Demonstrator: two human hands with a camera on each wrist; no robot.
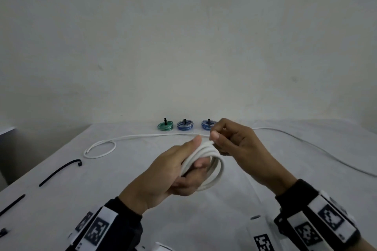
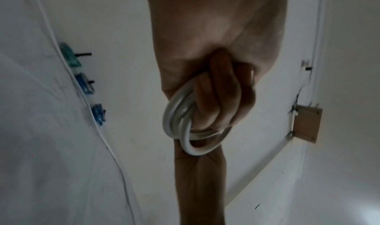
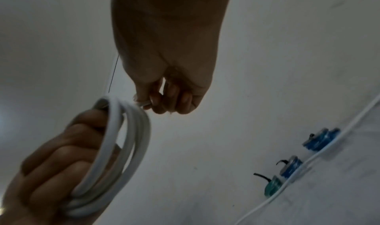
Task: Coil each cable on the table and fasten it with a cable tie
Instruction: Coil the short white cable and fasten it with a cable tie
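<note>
My left hand grips a white cable coil of several loops, held above the table, thumb on top and fingers through the loops. My right hand pinches the cable's end at the top of the coil between thumb and forefinger. The left wrist view has the coil bunched under the curled fingers. In the right wrist view the pinched end meets the coil, which the left hand holds.
A long white cable lies across the table behind my hands, looped at its left end. Three tied coils stand at the back: green, blue, blue. Loose black cable ties lie at the left.
</note>
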